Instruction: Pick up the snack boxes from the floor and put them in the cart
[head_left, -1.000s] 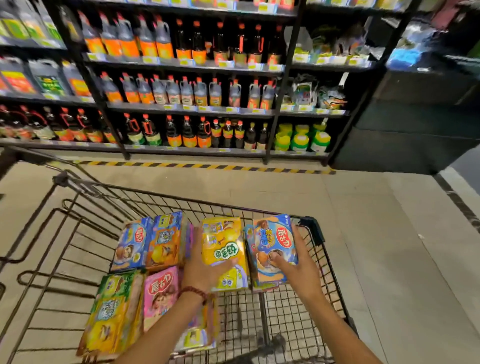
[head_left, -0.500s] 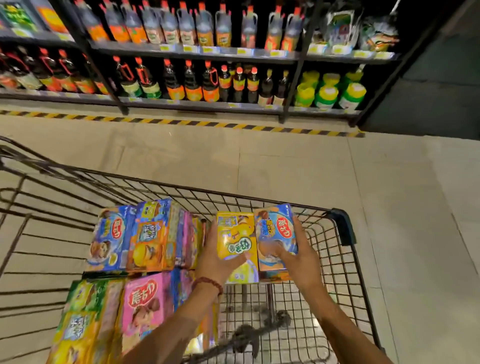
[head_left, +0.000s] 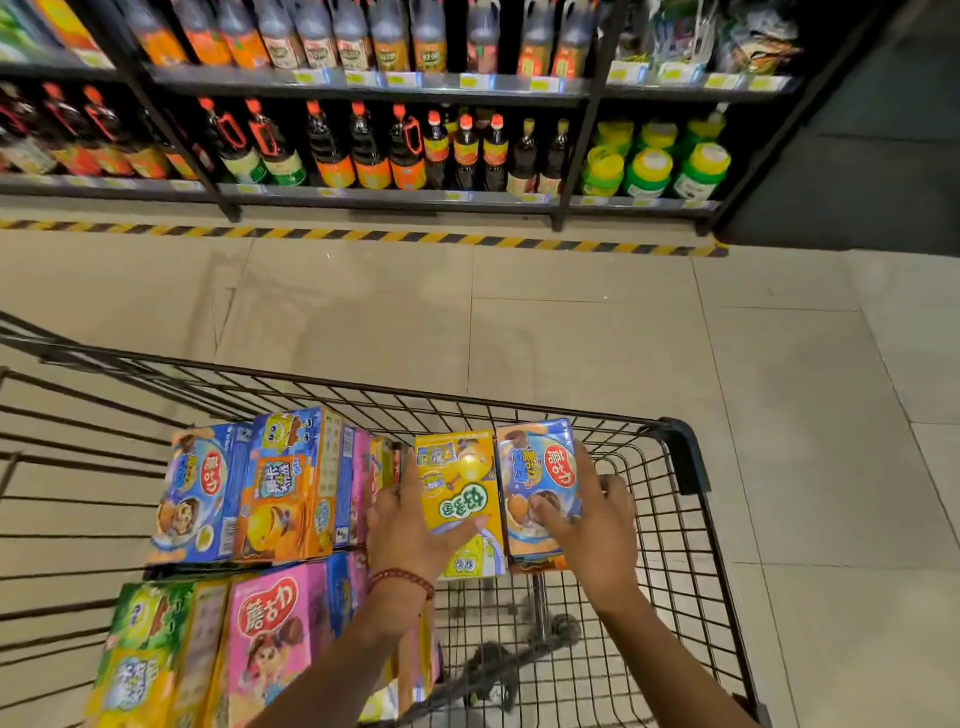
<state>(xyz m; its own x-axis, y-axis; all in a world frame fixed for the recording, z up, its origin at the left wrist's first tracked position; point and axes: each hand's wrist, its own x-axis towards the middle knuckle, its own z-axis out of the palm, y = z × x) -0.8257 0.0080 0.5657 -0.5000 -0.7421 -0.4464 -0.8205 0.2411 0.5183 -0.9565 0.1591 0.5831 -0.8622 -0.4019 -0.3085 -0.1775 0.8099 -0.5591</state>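
Note:
Inside the black wire cart (head_left: 680, 457), my left hand (head_left: 410, 525) grips a yellow snack box (head_left: 460, 483), thumb across its front and fingers round its left edge. My right hand (head_left: 592, 525) grips a blue snack box (head_left: 537, 478) just to the right, thumb on its face and fingers over its right side. The two boxes stand side by side near the cart's far right corner. More snack boxes fill the cart's left part: a blue box (head_left: 200, 493), a blue and orange box (head_left: 288, 483), a pink box (head_left: 270, 634) and a green and yellow box (head_left: 140, 660).
Tiled floor (head_left: 571, 332) lies beyond the cart. A yellow and black striped line (head_left: 363, 235) runs along the foot of dark shelves (head_left: 395, 195) stocked with bottles and green-lidded jars (head_left: 649, 166). A cart wheel (head_left: 493, 670) shows through the wire bottom.
Both hands have lowered the yellow and blue boxes deeper into the cart, toward its far right corner. The camera tilted down, so less of the shelves shows.

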